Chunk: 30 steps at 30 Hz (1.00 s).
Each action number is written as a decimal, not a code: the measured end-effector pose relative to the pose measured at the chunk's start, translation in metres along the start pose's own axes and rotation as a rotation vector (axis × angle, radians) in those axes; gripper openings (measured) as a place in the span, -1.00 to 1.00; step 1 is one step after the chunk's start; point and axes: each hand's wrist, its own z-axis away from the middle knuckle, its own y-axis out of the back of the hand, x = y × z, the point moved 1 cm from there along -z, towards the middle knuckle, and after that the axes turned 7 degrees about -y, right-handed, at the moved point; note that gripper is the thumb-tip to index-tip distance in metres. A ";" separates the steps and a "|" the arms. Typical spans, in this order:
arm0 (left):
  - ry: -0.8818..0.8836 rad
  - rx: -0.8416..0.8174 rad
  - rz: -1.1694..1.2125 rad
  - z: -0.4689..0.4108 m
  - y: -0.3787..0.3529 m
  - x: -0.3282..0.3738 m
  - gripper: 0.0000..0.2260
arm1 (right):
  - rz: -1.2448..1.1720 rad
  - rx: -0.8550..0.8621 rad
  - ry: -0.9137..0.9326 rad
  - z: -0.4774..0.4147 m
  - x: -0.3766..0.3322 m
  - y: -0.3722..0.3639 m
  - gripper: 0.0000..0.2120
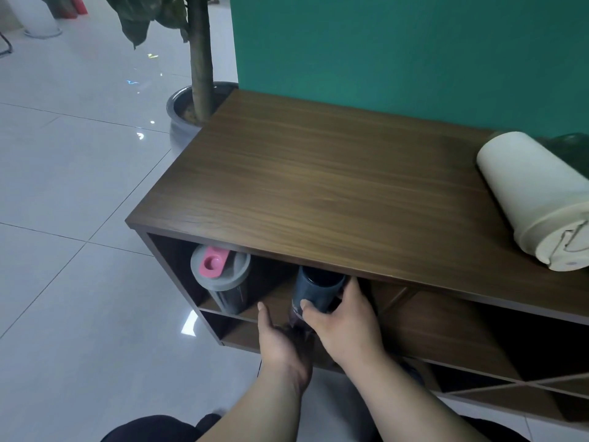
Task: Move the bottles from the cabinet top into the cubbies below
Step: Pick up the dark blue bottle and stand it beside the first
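Observation:
A dark blue bottle [315,290] leans in the mouth of an upper cubby, its top under the edge of the wooden cabinet top [318,186]. My right hand [342,317] is closed around its body. My left hand [280,342] cups the bottle's lower end from below. In the same upper cubby, to the left, stands a dark shaker bottle [223,279] with a grey lid and a pink cap. A cream-coloured bottle [529,202] lies on its side at the right end of the cabinet top.
A potted tree [199,100] stands on the floor at the cabinet's far left corner. A green wall backs the cabinet. A dark green object [570,146] shows behind the cream bottle. Diagonal dividers [510,382] cross the right-hand cubbies. White floor tiles lie to the left.

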 end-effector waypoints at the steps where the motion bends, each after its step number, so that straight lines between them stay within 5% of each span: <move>1: 0.004 -0.021 0.012 -0.002 0.001 0.000 -0.23 | 0.001 -0.006 0.003 -0.001 0.001 0.000 -0.21; 16: 0.023 -0.110 -0.025 -0.017 0.011 -0.001 -0.17 | -0.040 -0.034 0.033 -0.005 0.007 -0.003 -0.33; 30: 0.038 -0.117 -0.107 -0.015 0.011 0.000 -0.10 | -0.014 -0.088 0.013 0.001 0.007 -0.001 -0.23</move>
